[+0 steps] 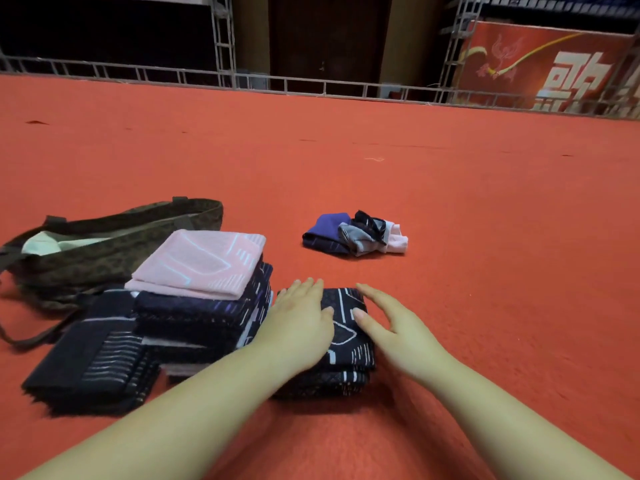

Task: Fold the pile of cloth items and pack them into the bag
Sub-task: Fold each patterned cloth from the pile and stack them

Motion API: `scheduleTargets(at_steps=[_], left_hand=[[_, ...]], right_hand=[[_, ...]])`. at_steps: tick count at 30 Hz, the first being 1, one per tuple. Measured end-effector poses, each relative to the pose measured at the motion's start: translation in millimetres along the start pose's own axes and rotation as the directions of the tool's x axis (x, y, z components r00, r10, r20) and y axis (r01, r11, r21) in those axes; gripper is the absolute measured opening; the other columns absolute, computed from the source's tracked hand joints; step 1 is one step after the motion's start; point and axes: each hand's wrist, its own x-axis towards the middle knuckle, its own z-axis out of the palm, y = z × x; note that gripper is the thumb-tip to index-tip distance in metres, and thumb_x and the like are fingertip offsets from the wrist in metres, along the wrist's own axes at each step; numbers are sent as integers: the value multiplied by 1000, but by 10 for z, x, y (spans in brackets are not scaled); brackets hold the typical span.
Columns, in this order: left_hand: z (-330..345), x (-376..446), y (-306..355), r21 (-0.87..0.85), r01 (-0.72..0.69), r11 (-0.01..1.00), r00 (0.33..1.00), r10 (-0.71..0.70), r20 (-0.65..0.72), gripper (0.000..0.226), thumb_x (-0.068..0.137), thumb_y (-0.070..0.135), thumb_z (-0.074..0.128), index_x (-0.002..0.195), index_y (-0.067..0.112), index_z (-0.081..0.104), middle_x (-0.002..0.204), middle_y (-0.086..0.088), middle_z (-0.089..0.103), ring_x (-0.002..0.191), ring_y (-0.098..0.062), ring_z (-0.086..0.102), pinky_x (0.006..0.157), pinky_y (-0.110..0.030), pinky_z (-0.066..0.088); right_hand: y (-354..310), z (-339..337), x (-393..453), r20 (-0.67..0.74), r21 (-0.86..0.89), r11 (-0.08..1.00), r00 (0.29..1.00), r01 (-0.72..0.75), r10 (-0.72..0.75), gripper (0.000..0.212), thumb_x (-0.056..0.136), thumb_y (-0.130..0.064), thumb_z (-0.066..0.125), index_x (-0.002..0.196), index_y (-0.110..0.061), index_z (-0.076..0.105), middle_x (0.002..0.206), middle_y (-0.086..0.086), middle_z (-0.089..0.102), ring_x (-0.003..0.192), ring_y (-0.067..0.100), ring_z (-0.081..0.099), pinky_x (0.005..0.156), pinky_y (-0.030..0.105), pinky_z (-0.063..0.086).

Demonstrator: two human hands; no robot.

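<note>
Head view, left hand: the left hand [298, 323] lies flat with straight fingers on the left part of the dark folded cloth [346, 341]. It grips nothing; it looks to be pressing the fold down so it keeps its shape.
Head view, right hand: the right hand [391, 327] rests on the cloth's right edge with fingers straight and spread, holding nothing, likely smoothing or squaring that side.
Dark folded cloth: it sits on the red floor [450, 202] right in front of the person, just beside the stack, probably so it can go onto the stack in one short move.
Stack: the folded stack [204, 306] has a pink cloth [201, 261] on top, and a second dark folded stack [93, 368] lies at its left. Both sit near the bag, which seems meant to keep packing short.
Bag: the brown bag [114, 244] lies on its side behind the stacks, mouth open. What the pale patch inside it is, I cannot tell.
Unfolded pile: a small crumpled pile [356, 237] lies well apart, farther out on the floor, so folding appears nearly done and packing not yet begun.
</note>
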Motion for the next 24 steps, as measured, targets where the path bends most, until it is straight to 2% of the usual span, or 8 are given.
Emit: scheduleTargets(at_steps=[5, 10, 13, 16, 18, 20, 22, 24], left_hand=[[-77, 347, 291, -135, 10, 991, 999, -15, -36, 51, 101, 24, 35, 150, 11, 24, 158, -6, 19, 146, -20, 14, 118, -30, 8], [27, 817, 497, -327, 97, 940, 994, -110, -21, 48, 95, 20, 43, 143, 16, 40, 148, -6, 41, 134, -25, 40, 110, -34, 30], [156, 1102, 544, -454, 138, 880, 988, -156, -2, 49, 91, 18, 47, 140, 19, 45, 137, -7, 52, 121, -28, 52, 102, -38, 41], [262, 1426, 575, -523, 178, 833, 979, -203, 10, 41, 87, 16, 48, 128, 18, 54, 125, -11, 59, 114, -34, 56, 96, -40, 46], [291, 1660, 569, -597, 222, 771, 965, -261, 22, 31, 87, 13, 50, 117, 13, 57, 121, -15, 61, 111, -36, 58, 91, -39, 47], [303, 1915, 538, -709, 273, 650, 946, -315, 75, 32, 91, 11, 52, 123, 7, 54, 127, -13, 58, 114, -33, 58, 93, -33, 49], [310, 2143, 502, -809, 314, 497, 925, -353, 142, 35, 94, 8, 52, 127, -2, 51, 128, -17, 58, 103, -28, 61, 90, -32, 52], [328, 2299, 453, -830, 360, 427, 886, -435, 160, 33, 94, 9, 52, 123, -4, 53, 118, -20, 62, 86, -24, 57, 75, -30, 50]], right_hand=[[325, -91, 224, -133, -58, 985, 979, -164, 155, 40, 95, -33, 54, 133, -21, 52, 136, -4, 54, 126, 12, 48, 102, 22, 33], [751, 32, 311, -197, -307, 909, 953, -281, 229, 53, 95, -43, 47, 143, -24, 35, 152, -1, 34, 142, 13, 26, 117, 36, 18], [868, 55, 408, -237, -257, 927, 948, -272, 213, 56, 95, -40, 49, 145, -24, 32, 154, -1, 28, 143, 15, 22, 117, 33, 14], [938, 29, 618, -303, -221, 952, 943, -212, 139, 53, 93, -38, 52, 141, -20, 40, 149, 1, 37, 139, 17, 31, 114, 29, 19], [953, -11, 832, -334, -199, 961, 935, -191, 117, 56, 87, -45, 45, 136, -17, 47, 143, 3, 45, 134, 21, 39, 111, 32, 25], [961, -52, 1078, -387, -210, 965, 919, -159, 67, 62, 80, -50, 39, 129, -14, 54, 134, 5, 54, 126, 26, 48, 106, 37, 33], [970, -92, 1322, -435, -224, 965, 900, -138, 28, 54, 79, -42, 46, 121, -13, 60, 124, 6, 61, 116, 30, 55, 99, 41, 40], [968, -131, 1547, -475, -260, 958, 880, -123, -17, 43, 76, -32, 55, 113, -11, 64, 116, 7, 65, 108, 32, 60, 94, 43, 44]])
